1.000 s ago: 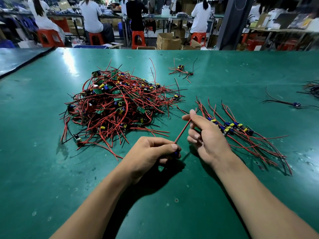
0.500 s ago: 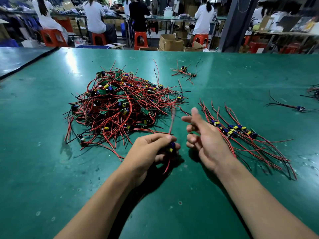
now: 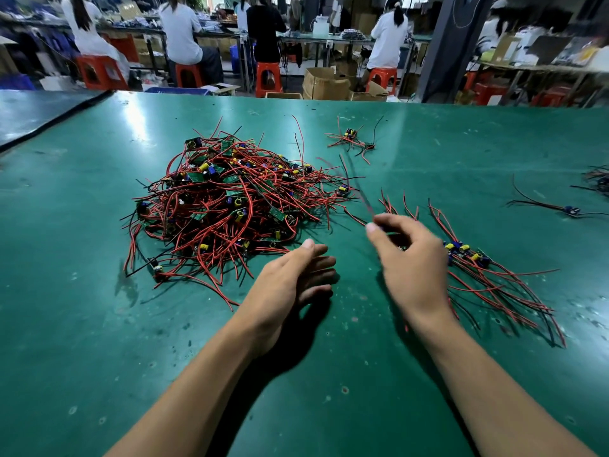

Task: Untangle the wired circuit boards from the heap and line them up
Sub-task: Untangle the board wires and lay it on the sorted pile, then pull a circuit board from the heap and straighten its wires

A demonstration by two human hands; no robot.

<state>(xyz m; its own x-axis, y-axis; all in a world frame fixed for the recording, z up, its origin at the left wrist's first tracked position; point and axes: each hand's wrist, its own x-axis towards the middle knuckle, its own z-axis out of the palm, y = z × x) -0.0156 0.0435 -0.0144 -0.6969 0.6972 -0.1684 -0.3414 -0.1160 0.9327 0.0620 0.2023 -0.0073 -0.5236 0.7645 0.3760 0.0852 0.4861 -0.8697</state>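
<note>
A heap of small green circuit boards with red and black wires [image 3: 227, 206] lies on the green table [image 3: 99, 324], left of centre. A row of untangled boards [image 3: 468, 253] lies to the right, their wires fanned toward me. My right hand [image 3: 412, 268] hovers between heap and row and pinches one wired board; its blurred wire [image 3: 361, 194] sticks up past the fingertips and the board itself is mostly hidden under the fingers. My left hand [image 3: 293, 278] is low over the table just below the heap, fingers straight, holding nothing.
A small loose cluster of wired boards [image 3: 351, 136] lies behind the heap. A single board with black wires [image 3: 571, 210] and another tangle [image 3: 601, 179] sit at the far right. People on red stools work at benches beyond the table's far edge.
My left hand let go of the wired board and opened flat. My right hand took that board and now carries it rightward toward the row; its wire swings upward.
</note>
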